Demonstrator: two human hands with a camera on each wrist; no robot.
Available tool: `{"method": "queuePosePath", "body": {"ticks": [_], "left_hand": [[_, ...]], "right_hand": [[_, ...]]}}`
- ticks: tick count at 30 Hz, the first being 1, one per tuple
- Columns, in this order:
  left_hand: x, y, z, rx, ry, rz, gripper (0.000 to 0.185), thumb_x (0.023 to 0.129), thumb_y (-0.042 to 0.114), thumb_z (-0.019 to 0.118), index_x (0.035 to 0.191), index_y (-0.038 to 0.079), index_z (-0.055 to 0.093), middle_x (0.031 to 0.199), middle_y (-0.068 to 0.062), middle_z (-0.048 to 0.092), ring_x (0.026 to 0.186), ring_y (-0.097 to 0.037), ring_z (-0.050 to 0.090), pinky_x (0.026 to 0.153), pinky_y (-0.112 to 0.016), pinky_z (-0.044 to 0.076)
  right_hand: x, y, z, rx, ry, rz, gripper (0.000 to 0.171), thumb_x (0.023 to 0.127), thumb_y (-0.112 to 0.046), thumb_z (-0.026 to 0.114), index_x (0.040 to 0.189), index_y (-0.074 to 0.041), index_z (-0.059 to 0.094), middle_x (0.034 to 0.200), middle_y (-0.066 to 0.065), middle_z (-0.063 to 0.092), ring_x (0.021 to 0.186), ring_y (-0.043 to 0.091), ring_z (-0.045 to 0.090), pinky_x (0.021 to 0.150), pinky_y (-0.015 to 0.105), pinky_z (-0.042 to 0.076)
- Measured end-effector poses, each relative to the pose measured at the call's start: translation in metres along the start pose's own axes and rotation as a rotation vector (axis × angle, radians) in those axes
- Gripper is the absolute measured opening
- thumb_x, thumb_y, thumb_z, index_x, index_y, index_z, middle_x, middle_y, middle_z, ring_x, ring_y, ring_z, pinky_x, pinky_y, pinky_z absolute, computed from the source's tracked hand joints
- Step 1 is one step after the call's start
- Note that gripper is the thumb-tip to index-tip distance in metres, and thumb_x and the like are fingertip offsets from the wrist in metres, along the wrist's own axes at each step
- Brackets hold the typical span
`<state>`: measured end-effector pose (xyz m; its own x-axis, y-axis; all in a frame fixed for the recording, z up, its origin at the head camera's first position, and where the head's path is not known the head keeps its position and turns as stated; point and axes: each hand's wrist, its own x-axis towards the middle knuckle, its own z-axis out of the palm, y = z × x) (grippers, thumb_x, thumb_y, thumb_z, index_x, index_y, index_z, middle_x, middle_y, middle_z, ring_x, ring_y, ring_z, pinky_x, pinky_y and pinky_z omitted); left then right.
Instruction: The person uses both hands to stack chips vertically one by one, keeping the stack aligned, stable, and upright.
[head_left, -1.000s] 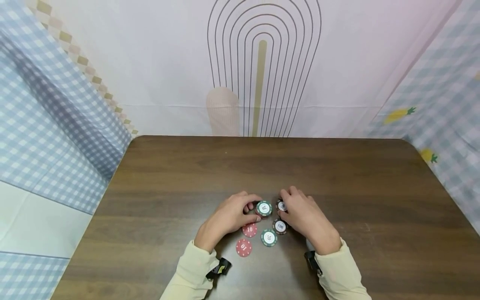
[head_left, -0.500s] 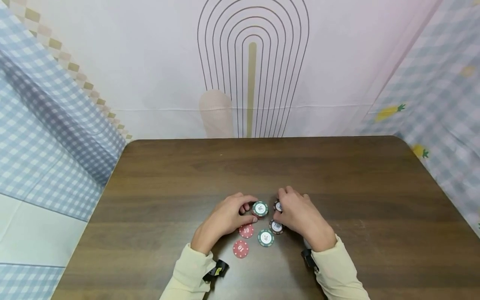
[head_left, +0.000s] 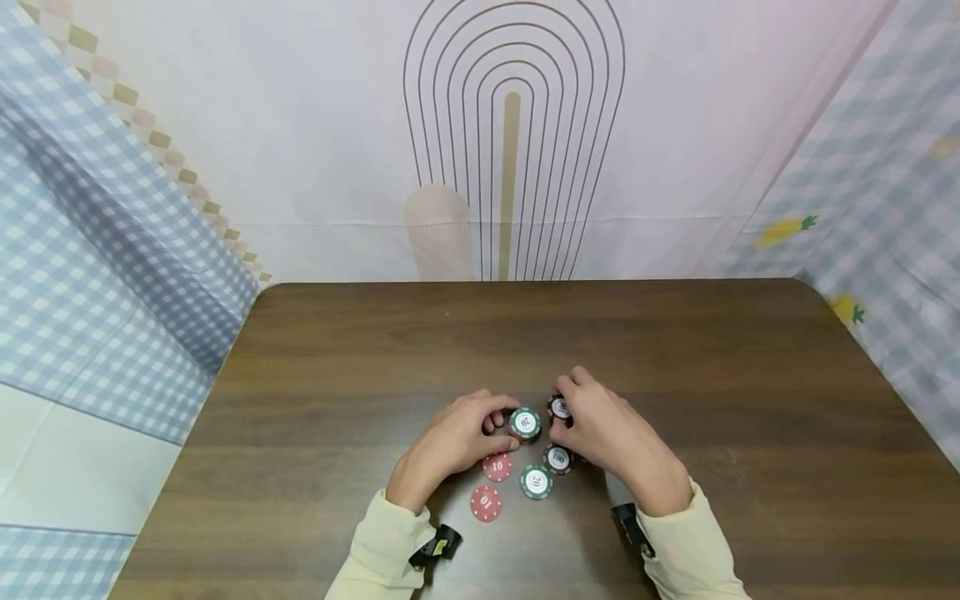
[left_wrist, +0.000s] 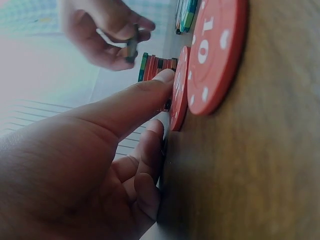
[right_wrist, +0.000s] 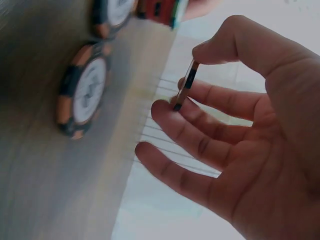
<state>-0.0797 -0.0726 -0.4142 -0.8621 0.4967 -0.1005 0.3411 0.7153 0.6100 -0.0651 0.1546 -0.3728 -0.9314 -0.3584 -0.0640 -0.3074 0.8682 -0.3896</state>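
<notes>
Thumb and index finger of my left hand (head_left: 461, 429) rest around a short stack of poker chips (head_left: 524, 423) topped by a green 20 chip. In the left wrist view the stack (left_wrist: 151, 67) shows red and dark layers, and the thumb tip meets its base. My right hand (head_left: 611, 429) pinches one black-and-orange chip (head_left: 558, 407) on edge between thumb and fingers. That chip (right_wrist: 186, 84) is off the table in the right wrist view. Loose nearby lie a black 100 chip (head_left: 558, 459), a green 20 chip (head_left: 536, 482) and red 10 chips (head_left: 486, 504).
The brown wooden table (head_left: 360, 350) spreads around the chips, its back edge meeting a white patterned cloth (head_left: 330, 150). Blue checked cloth (head_left: 97, 275) hangs at the left, with more at the right. Black straps (head_left: 437, 546) circle both wrists.
The right hand has raised its chip a little, tilting it. The left hand keeps its place at the stack. The head view has shifted slightly.
</notes>
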Motion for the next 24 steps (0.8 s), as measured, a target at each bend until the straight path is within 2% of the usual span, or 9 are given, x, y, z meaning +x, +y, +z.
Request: {"method": "queuePosePath", "body": {"ticks": [5,12,19,24], "left_hand": [[0.000,-0.002,0.002,-0.006,0.013,0.019,0.040,0.091,0.024,0.085,0.129,0.021,0.073,0.092,0.007,0.058,0.083,-0.009,0.054,0.072,-0.028,0.045],[-0.001,-0.003,0.000,0.013,0.018,0.037,0.042,0.091,0.026,0.084,0.130,0.018,0.072,0.092,0.006,0.058,0.082,-0.010,0.054,0.071,-0.029,0.045],[-0.001,-0.003,0.000,0.027,0.018,0.039,0.046,0.091,0.027,0.084,0.134,0.018,0.071,0.092,0.007,0.059,0.081,-0.009,0.054,0.070,-0.029,0.045],[0.000,-0.003,0.001,0.019,0.026,0.058,0.038,0.091,0.026,0.085,0.126,0.018,0.072,0.090,0.007,0.058,0.079,-0.009,0.053,0.069,-0.028,0.044]], "right_hand": [[0.001,-0.012,-0.001,0.027,0.033,-0.078,0.022,0.088,-0.006,0.075,0.108,-0.003,0.066,0.097,0.005,0.058,0.073,0.014,0.053,0.066,0.032,0.051],[0.003,-0.025,0.010,-0.029,0.092,-0.180,0.029,0.089,-0.010,0.078,0.116,-0.007,0.068,0.100,0.004,0.064,0.073,0.011,0.056,0.066,0.032,0.053],[0.003,-0.029,0.019,-0.110,0.135,-0.203,0.033,0.086,-0.009,0.078,0.116,-0.004,0.067,0.101,0.006,0.068,0.083,0.020,0.066,0.070,0.042,0.057],[0.003,-0.030,0.021,-0.129,0.137,-0.195,0.032,0.086,-0.011,0.078,0.116,-0.005,0.067,0.101,0.006,0.069,0.088,0.023,0.068,0.073,0.047,0.057]]}}
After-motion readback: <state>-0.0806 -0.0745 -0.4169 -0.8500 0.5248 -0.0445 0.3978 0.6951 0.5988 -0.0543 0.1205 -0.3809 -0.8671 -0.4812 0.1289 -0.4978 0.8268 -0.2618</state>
